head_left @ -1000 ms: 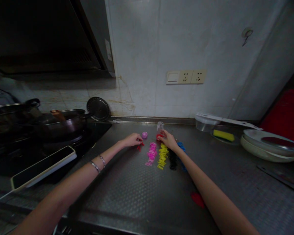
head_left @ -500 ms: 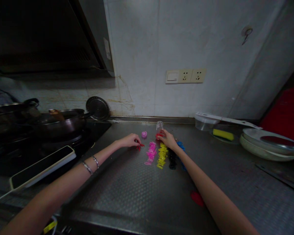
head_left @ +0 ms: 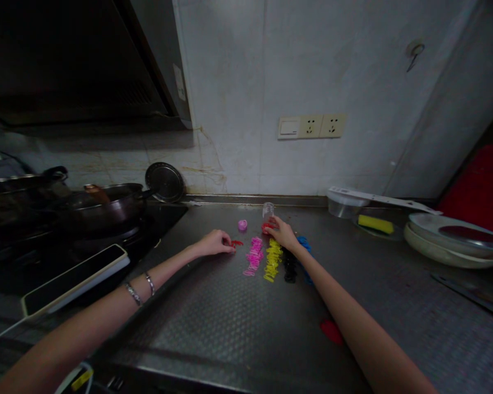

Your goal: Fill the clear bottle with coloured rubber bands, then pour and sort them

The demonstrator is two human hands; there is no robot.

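Note:
Rows of small coloured clips lie on the steel counter [head_left: 238, 323]: a pink row [head_left: 254, 255], a yellow row [head_left: 273, 260], a black row [head_left: 290, 266] and a blue row [head_left: 305, 246]. My left hand [head_left: 216, 242] rests curled on the counter, fingertips pinched at a few red clips [head_left: 237, 243]. My right hand [head_left: 283, 233] reaches past the rows, fingers closed on red clips [head_left: 265, 226] beside a small clear jar [head_left: 268, 210]. A pink cap [head_left: 242, 225] lies between my hands.
A stove with a dark wok [head_left: 107, 205] and a round lid [head_left: 165, 182] sits at left, a phone [head_left: 72, 278] near it. Plates [head_left: 452, 241], a yellow sponge [head_left: 375, 224] and a clear box [head_left: 345, 205] stand at right. A red lid [head_left: 332, 331] lies beside my right forearm.
My left hand has slid a little down and toward me with the red clips. My right hand has stayed by the jar.

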